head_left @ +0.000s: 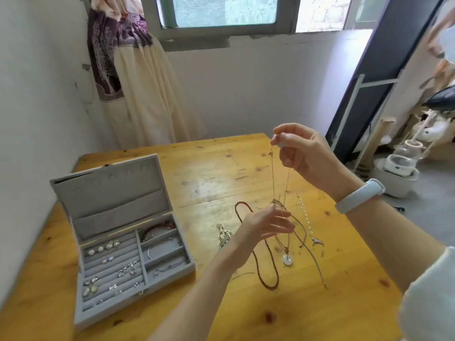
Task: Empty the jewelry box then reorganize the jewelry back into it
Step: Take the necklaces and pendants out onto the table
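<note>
Grey jewelry box stands open at 9 o'clock on the bench. My left hand pinches the thin chain's lower end; my right hand, at 12 o'clock, pinches its top.

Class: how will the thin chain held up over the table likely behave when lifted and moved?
Probably floppy: the thin chain hangs limp from the right hand. Likely light, since a fingertip pinch carries it. It may snag, because its lower end meets the tangled cords near the left hand.
</note>
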